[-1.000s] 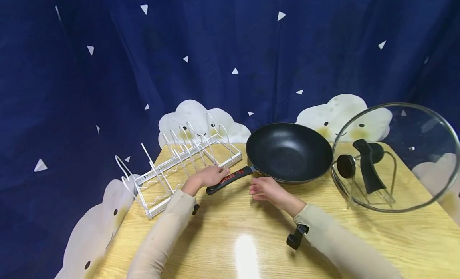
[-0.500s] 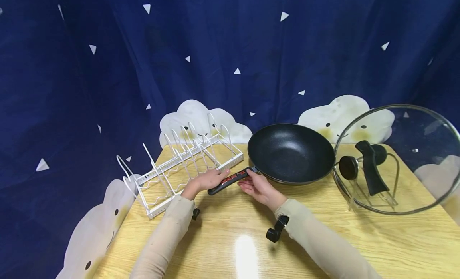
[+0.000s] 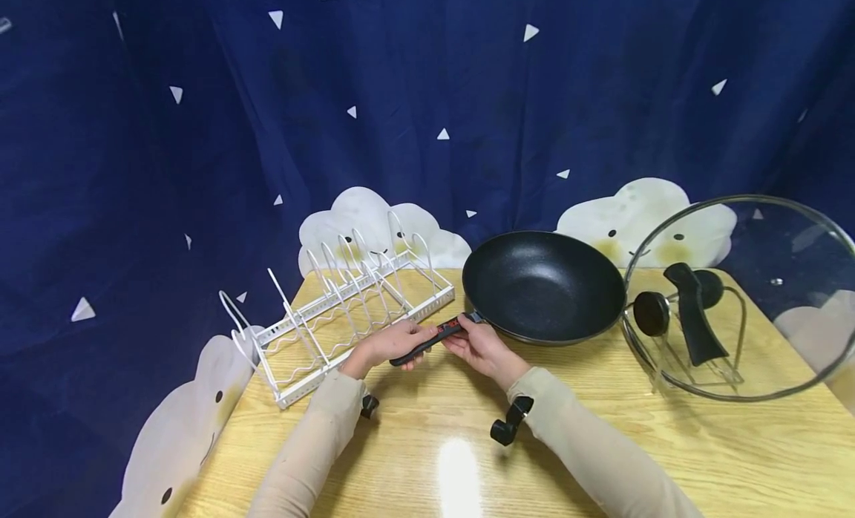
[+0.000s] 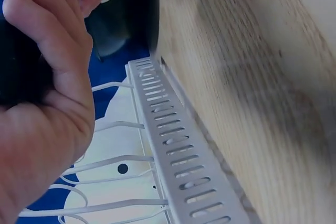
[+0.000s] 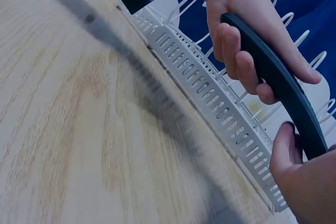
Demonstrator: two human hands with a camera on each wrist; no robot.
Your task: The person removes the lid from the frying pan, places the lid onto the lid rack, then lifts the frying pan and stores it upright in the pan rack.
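Note:
A black wok (image 3: 542, 288) sits near the back middle in the head view, its black handle (image 3: 449, 328) pointing toward the front left. My left hand (image 3: 390, 342) grips the handle's outer end; in the right wrist view its fingers curl beneath the handle (image 5: 278, 77) with the thumb along the side. Close to the pan, my right hand (image 3: 486, 349) holds the same handle, thumb on top and fingers below. In the left wrist view my left hand (image 4: 68, 61) hides much of the handle. The wok's underside cannot be seen.
Left of the wok stands a white wire rack (image 3: 361, 340) with upright loops, close beside my left hand. To the right, a large glass lid (image 3: 781, 332) leans upright in a wire stand. The wooden table (image 3: 414, 459) meets a dark blue curtain (image 3: 414, 73) behind.
My right hand has moved left from beside the wok and taken hold of the handle. My left hand, earlier laid over the handle, now has its fingers curled round it. The wok has barely moved.

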